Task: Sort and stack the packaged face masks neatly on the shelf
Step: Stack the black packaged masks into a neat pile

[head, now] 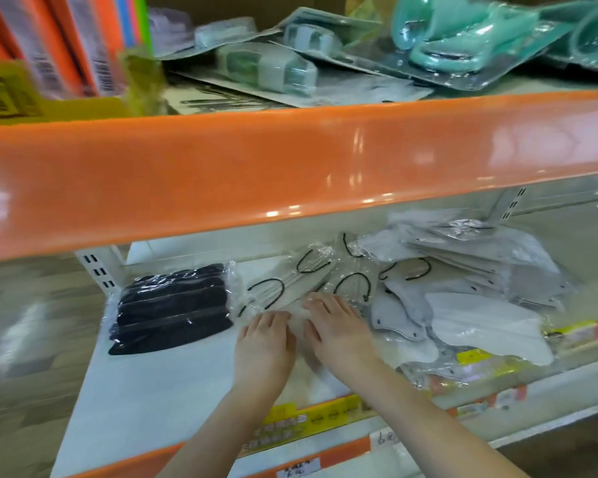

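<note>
Both flat hands, left hand (263,343) and right hand (339,331), press clear-wrapped white masks (290,288) (black pack (171,307) beside).

A glossy orange shelf edge (290,167) catches bright overhead glare. Beside the white slotted upright (99,270), the blurred floor (31,322) looks like grey-brown wood planks (possibly laminate).

On the upper level, behind a glossy orange plastic shelf edge (290,160), lie clear blister packs holding teal plastic items (463,39) and grey-white blister-packed items (270,69). Upright orange folders (66,43) stand at the left, beside a blurred yellow label (4,94). Yellow price tags (290,422) line the lower rail.
</note>
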The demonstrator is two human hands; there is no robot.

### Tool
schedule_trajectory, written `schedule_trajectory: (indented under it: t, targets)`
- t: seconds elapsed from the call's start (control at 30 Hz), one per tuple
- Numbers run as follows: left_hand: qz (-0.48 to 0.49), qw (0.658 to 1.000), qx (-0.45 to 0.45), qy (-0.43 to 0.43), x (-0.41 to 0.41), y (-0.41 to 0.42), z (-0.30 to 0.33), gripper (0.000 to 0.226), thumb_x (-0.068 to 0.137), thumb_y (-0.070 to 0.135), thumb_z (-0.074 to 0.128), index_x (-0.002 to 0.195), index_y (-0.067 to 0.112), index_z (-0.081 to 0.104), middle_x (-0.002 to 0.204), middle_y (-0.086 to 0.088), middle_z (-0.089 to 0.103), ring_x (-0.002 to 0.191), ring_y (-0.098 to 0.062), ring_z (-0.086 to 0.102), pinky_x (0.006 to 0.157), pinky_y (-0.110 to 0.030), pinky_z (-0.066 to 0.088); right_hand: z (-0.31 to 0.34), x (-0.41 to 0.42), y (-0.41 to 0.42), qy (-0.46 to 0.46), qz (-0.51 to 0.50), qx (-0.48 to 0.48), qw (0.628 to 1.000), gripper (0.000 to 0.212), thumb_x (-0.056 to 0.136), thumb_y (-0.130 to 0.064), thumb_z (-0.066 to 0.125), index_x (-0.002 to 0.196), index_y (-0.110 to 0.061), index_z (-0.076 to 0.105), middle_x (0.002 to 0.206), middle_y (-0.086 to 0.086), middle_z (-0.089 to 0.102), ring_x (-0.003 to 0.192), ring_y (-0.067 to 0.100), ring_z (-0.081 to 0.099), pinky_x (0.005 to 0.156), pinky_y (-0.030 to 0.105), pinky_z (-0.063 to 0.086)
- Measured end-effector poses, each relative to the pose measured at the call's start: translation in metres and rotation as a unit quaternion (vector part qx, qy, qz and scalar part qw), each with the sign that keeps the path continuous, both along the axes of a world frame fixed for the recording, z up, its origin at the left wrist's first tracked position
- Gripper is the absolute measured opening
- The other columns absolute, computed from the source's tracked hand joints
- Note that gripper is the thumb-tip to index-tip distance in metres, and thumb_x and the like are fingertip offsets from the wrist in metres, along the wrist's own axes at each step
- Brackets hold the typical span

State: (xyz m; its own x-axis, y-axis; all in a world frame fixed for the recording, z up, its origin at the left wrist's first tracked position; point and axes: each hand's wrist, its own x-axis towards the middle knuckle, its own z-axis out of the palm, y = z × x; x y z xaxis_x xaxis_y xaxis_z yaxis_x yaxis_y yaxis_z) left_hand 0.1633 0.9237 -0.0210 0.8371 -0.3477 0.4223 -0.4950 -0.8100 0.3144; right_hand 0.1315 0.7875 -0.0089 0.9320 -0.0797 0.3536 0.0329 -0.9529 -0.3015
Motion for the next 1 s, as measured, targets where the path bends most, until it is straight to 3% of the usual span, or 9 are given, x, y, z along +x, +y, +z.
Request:
schedule_trajectory:
  t: [0.3, 0.37, 0.47, 0.6, 0.67, 0.8, 0.87, 0.93, 1.0]
  targets:
    - [-0.056, 0.995, 0.058, 0.05, -0.017, -0.096, 0.003, 0.036, 0.07, 0.025, 0.036, 0.082, 0.024, 0.07, 0.077, 0.009, 0.067, 0.071, -0.015, 0.065, 0.048, -0.026, 0.046, -0.003, -0.031, -0.101, 0.01, -0.043, -0.052, 0.998, 0.033, 0.072, -0.03, 0.048, 0.094, -0.016, 0.069, 0.097, 0.0, 0.064, 0.088, 0.021, 0.064, 0.075, 0.03, 0.051]
    - [-0.069, 0.993, 0.074, 0.062, -0.021, -0.11, 0.003, 0.034, 0.07, 0.027, 0.037, 0.083, 0.024, 0.069, 0.079, 0.009, 0.066, 0.071, -0.015, 0.065, 0.049, -0.025, 0.046, -0.003, -0.037, -0.116, 0.017, -0.046, -0.061, 0.997, 0.033, 0.066, -0.029, 0.059, 0.095, -0.017, 0.069, 0.097, -0.001, 0.064, 0.089, 0.019, 0.063, 0.078, 0.027, 0.046]
    - [-0.069, 0.992, 0.09, 0.059, -0.018, -0.127, 0.002, 0.034, 0.072, 0.032, 0.04, 0.089, 0.022, 0.068, 0.088, 0.006, 0.065, 0.079, -0.02, 0.065, 0.059, -0.031, 0.048, -0.003, -0.04, -0.132, 0.027, -0.041, -0.072, 0.996, 0.045, 0.056, -0.033, 0.075, 0.097, -0.016, 0.068, 0.098, -0.002, 0.064, 0.09, 0.019, 0.063, 0.082, 0.026, 0.039]
    - [-0.036, 0.985, 0.135, 0.103, -0.006, -0.141, 0.004, 0.041, 0.091, 0.03, 0.046, 0.132, 0.025, 0.046, 0.135, 0.008, 0.047, 0.127, -0.02, 0.041, 0.096, -0.036, 0.031, -0.005, -0.039, -0.148, 0.085, -0.014, -0.067, 0.994, 0.064, 0.062, -0.062, 0.059, 0.111, -0.021, 0.063, 0.111, -0.003, 0.062, 0.101, 0.019, 0.062, 0.084, 0.032, 0.05]
    - [-0.012, 0.986, 0.144, 0.084, 0.003, -0.143, 0.0, 0.038, 0.094, 0.033, 0.044, 0.132, 0.028, 0.043, 0.139, 0.009, 0.043, 0.131, -0.018, 0.036, 0.099, -0.034, 0.028, -0.005, -0.038, -0.152, 0.12, 0.007, -0.091, 0.989, 0.077, 0.065, -0.071, 0.043, 0.12, -0.021, 0.06, 0.121, -0.002, 0.059, 0.11, 0.02, 0.058, 0.088, 0.036, 0.05]
    - [0.006, 0.99, 0.1, 0.102, 0.017, -0.142, -0.001, 0.022, 0.097, 0.031, 0.043, 0.116, 0.026, 0.052, 0.125, 0.006, 0.053, 0.119, -0.018, 0.047, 0.09, -0.031, 0.036, -0.008, -0.035, -0.164, 0.133, 0.068, -0.08, 0.986, 0.091, 0.069, -0.073, 0.027, 0.144, -0.022, 0.038, 0.147, -0.002, 0.035, 0.137, 0.021, 0.031, 0.111, 0.036, 0.023]
    - [0.01, 0.992, 0.053, 0.112, 0.024, -0.138, 0.0, 0.015, 0.098, 0.025, 0.043, 0.106, 0.023, 0.055, 0.112, 0.002, 0.061, 0.104, -0.022, 0.055, 0.081, -0.034, 0.043, -0.013, -0.034, -0.171, 0.114, 0.086, -0.065, 0.988, 0.083, 0.074, -0.07, 0.033, 0.139, -0.021, 0.045, 0.146, -0.002, 0.04, 0.135, 0.022, 0.035, 0.11, 0.028, 0.015]
    - [0.016, 0.99, -0.02, 0.137, 0.029, -0.134, 0.004, 0.017, 0.099, 0.024, 0.041, 0.094, 0.018, 0.056, 0.096, -0.003, 0.065, 0.087, -0.026, 0.058, 0.072, -0.038, 0.048, -0.014, -0.033, -0.177, 0.108, 0.11, -0.039, 0.987, 0.072, 0.077, -0.065, 0.043, 0.13, -0.018, 0.056, 0.138, -0.001, 0.05, 0.127, 0.023, 0.045, 0.107, 0.027, 0.017]
    - [0.025, 0.985, -0.075, 0.151, 0.036, -0.131, 0.008, 0.024, 0.1, 0.027, 0.041, 0.088, 0.012, 0.056, 0.086, -0.004, 0.065, 0.079, -0.027, 0.057, 0.067, -0.038, 0.045, -0.017, -0.03, -0.182, 0.094, 0.134, -0.029, 0.986, 0.071, 0.079, -0.065, 0.043, 0.131, -0.018, 0.055, 0.14, -0.001, 0.047, 0.13, 0.02, 0.04, 0.11, 0.032, 0.022]
